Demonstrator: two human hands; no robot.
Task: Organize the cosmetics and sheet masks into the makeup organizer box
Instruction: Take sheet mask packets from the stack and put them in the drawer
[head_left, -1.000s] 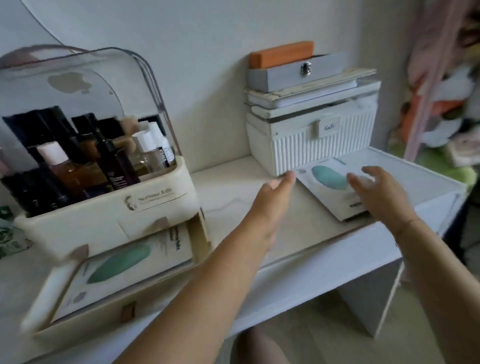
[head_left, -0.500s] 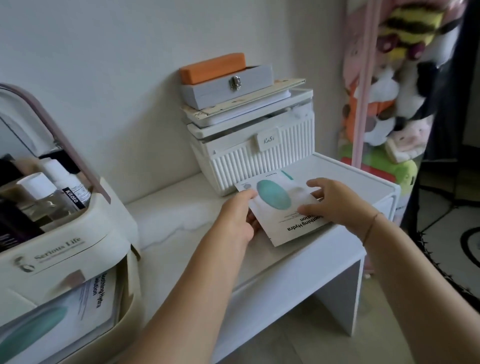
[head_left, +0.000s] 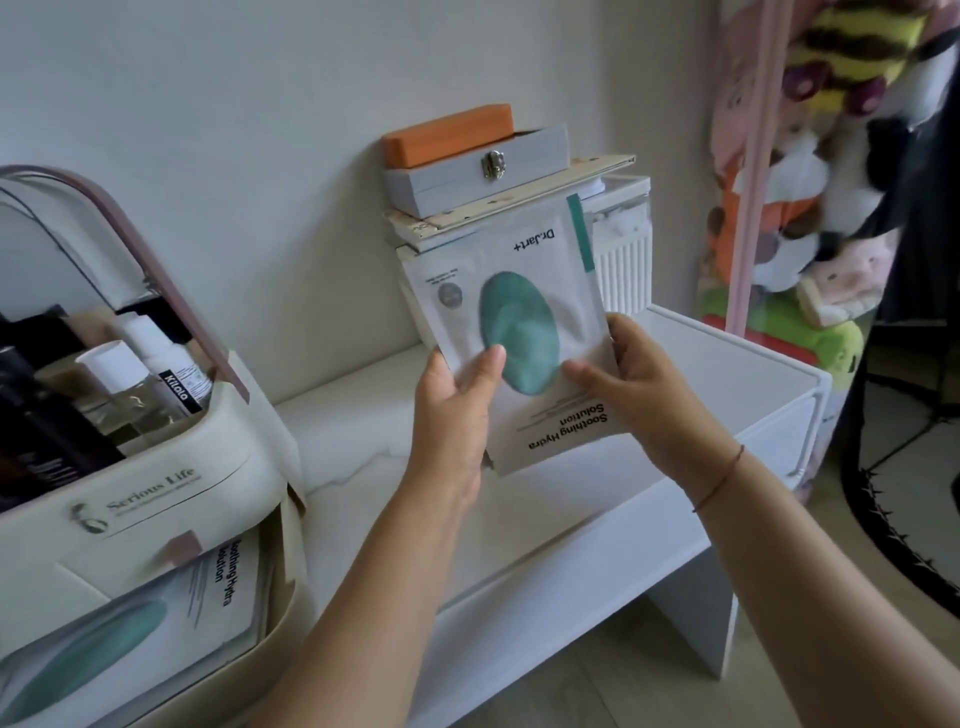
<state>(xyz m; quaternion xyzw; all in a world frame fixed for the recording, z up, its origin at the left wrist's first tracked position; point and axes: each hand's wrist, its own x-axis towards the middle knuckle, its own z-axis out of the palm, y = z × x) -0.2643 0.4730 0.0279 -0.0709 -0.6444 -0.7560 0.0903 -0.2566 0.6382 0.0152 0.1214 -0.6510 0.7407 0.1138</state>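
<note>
A white sheet mask packet (head_left: 524, 291) with a teal oval is held upright above the white table (head_left: 395, 467). My left hand (head_left: 457, 410) grips its left edge and my right hand (head_left: 639, 395) grips its right edge. At the left stands the cream makeup organizer box (head_left: 156, 499), its clear lid (head_left: 78, 249) raised. Bottles (head_left: 135, 384) and dark tubes fill its top tray. Its bottom drawer (head_left: 283, 561) is pulled out, with another sheet mask (head_left: 156, 613) lying flat inside.
A white ribbed storage box (head_left: 623, 265) stands against the wall behind the packet, with a grey latched case (head_left: 478, 166) and an orange block (head_left: 447, 132) stacked on it. Plush toys (head_left: 810, 182) and a pink pole (head_left: 753, 156) are at the right.
Both hands reached to the packet lying flat on the table, took hold of it and lifted it upright. The view shifted right, so the organizer now sits at the left edge.
</note>
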